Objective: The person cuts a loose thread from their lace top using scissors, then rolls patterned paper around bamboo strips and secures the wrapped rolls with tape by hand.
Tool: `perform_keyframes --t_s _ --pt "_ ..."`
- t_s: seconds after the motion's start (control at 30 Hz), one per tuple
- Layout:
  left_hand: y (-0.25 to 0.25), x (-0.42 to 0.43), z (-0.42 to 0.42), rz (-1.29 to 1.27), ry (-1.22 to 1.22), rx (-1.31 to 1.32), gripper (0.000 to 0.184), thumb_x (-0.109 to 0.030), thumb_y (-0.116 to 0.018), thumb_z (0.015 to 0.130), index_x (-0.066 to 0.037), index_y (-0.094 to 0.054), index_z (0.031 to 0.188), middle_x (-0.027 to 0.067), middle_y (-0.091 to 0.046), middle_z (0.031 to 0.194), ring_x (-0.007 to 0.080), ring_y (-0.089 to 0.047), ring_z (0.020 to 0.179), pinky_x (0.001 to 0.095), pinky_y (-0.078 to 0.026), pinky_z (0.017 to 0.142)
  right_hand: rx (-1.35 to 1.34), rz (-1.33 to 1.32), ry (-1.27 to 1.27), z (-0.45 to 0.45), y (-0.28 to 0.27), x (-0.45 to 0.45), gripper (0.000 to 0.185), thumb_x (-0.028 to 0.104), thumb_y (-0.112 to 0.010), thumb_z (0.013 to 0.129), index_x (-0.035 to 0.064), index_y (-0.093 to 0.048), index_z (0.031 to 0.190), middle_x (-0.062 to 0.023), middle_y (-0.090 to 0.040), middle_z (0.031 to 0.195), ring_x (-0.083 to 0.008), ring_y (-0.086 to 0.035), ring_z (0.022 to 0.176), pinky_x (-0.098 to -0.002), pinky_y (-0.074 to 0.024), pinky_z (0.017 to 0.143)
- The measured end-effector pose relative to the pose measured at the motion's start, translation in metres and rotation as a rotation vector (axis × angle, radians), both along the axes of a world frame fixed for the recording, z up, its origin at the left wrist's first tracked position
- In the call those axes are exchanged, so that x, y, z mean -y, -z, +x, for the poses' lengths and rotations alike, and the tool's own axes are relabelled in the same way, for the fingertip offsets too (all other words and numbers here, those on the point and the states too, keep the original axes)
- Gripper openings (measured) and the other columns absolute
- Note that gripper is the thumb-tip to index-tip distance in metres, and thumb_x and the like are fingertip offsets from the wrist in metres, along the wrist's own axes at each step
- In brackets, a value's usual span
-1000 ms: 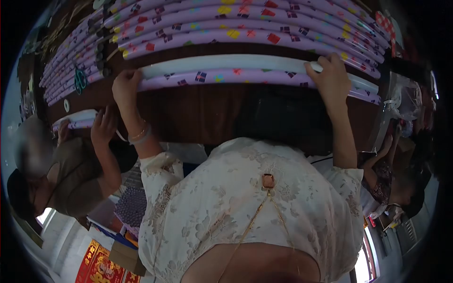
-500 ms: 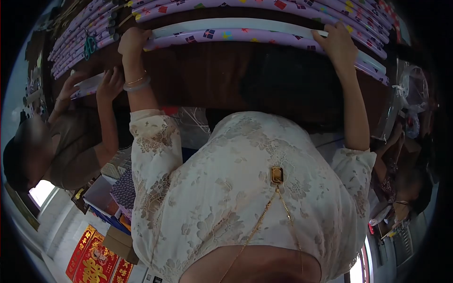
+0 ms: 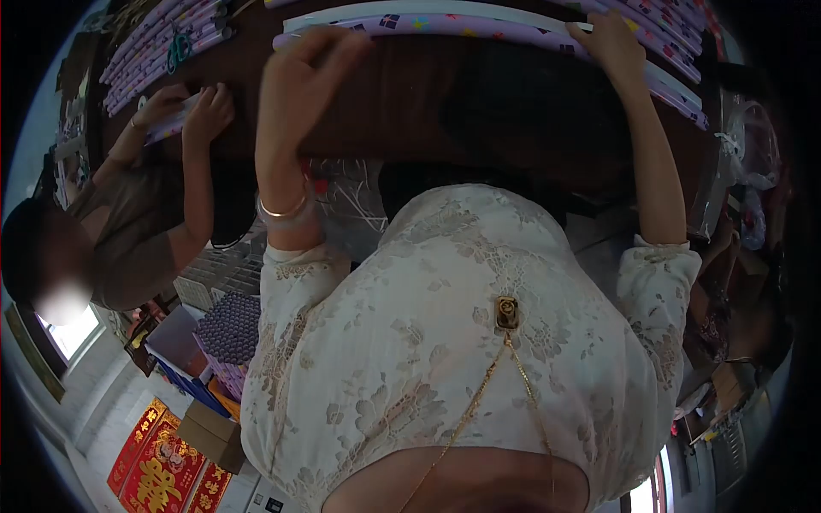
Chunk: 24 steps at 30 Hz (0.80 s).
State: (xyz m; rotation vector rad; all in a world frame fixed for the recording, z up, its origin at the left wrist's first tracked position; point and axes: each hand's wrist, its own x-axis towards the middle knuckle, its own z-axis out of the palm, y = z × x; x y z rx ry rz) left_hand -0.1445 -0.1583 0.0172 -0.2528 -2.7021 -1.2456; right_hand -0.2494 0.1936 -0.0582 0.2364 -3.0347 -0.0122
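Note:
A long purple roll of gift-printed wrapping paper (image 3: 479, 30) lies across the dark table in front of me, with a white strip along its far side. My right hand (image 3: 617, 47) grips this roll toward its right part, the thumb at the white edge. My left hand (image 3: 312, 68) is raised near the roll's left end and overlaps it in view. Its fingers are stretched out and slightly blurred, with nothing seen in them. Whether it touches the paper I cannot tell.
More purple rolls (image 3: 162, 51) are piled at the far left, with green-handled scissors (image 3: 179, 51) on them. A co-worker's hands (image 3: 205, 115) handle a roll at the left. Clear plastic bags (image 3: 751, 145) hang at the right edge. A cardboard box (image 3: 209, 436) stands lower left.
My left hand has let go of the roll's left end and moved right and nearer me. My right hand stays on the roll. The view has shifted slightly.

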Motion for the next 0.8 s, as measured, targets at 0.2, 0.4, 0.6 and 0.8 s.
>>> perform_keyframes --t_s 0.2,0.4,0.6,0.8 --pt "0.028 -0.031 0.050 0.412 0.802 0.472 0.023 -0.022 -0.059 0.087 -0.002 -0.066 0.093 0.0068 -0.061 0.091 0.0160 -0.056 0.084 0.0272 -0.043 0.076 0.002 0.016 -0.032 -0.017 0.009 -0.003 0.048 0.050 -0.054 0.080 0.0083 -0.063 0.101 -0.0137 -0.056 0.105 -0.0298 -0.057 0.096 -0.0441 -0.0479 0.075" --pt "0.056 -0.029 0.059 0.474 0.902 0.506 0.028 -0.026 -0.061 0.084 -0.004 -0.065 0.101 0.0070 -0.062 0.096 0.0164 -0.056 0.089 0.0282 -0.044 0.080 0.004 0.030 -0.046 -0.040 0.020 -0.009 0.048 0.051 -0.053 0.080 0.0084 -0.063 0.102 -0.0143 -0.056 0.106 -0.0300 -0.057 0.097 -0.0441 -0.0479 0.075" --pt "0.048 -0.045 0.064 0.545 0.853 0.645 0.025 -0.022 -0.067 0.079 -0.006 -0.066 0.098 0.0050 -0.063 0.094 0.0163 -0.056 0.089 0.0290 -0.043 0.081 -0.002 0.050 -0.061 -0.039 0.012 -0.003 0.049 0.051 -0.053 0.080 0.0084 -0.063 0.102 -0.0149 -0.057 0.106 -0.0303 -0.057 0.097 -0.0441 -0.0478 0.075" --pt "0.051 -0.044 0.060 0.491 0.941 0.496 0.016 -0.020 -0.067 0.080 -0.007 -0.064 0.088 0.0025 -0.061 0.086 0.0151 -0.055 0.083 0.0279 -0.042 0.077 -0.009 0.068 -0.051 -0.036 0.004 0.001 0.049 0.051 -0.053 0.080 0.0085 -0.063 0.102 -0.0155 -0.057 0.106 -0.0305 -0.057 0.097 -0.0441 -0.0478 0.076"
